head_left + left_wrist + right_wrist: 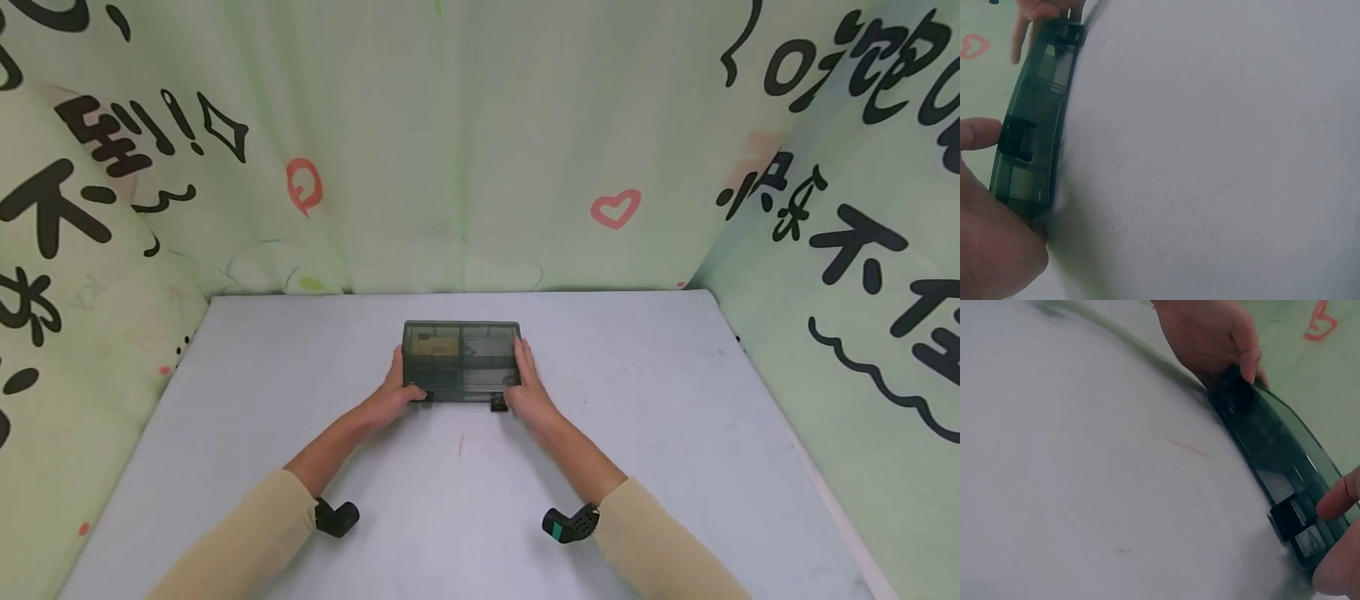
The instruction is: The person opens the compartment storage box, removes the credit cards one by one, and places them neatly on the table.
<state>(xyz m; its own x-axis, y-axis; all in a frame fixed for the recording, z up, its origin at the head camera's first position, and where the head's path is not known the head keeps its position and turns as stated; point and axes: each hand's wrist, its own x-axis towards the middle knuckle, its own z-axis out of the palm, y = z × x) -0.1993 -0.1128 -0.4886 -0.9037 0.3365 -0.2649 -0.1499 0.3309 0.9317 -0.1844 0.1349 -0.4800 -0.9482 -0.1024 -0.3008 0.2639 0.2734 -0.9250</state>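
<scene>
A dark green see-through plastic compartment box (461, 367) with a lid sits at the middle of the table, held at both ends. My left hand (390, 398) grips its left end, the thumb on the front edge by one latch (1019, 137). At the right end my right hand (531, 396) holds the box, fingers along the side and thumb by the other latch (1290, 519). That right latch juts out from the front; the lid lies down over the box. Through it a tan piece (435, 346) shows in the back left compartment. Other contents are too dim to tell.
The white table (600, 433) spreads around the box. A pale green curtain (457, 150) with black writing and red drawings closes off the back and both sides. Black wrist devices (337, 518) sit at both sleeve ends.
</scene>
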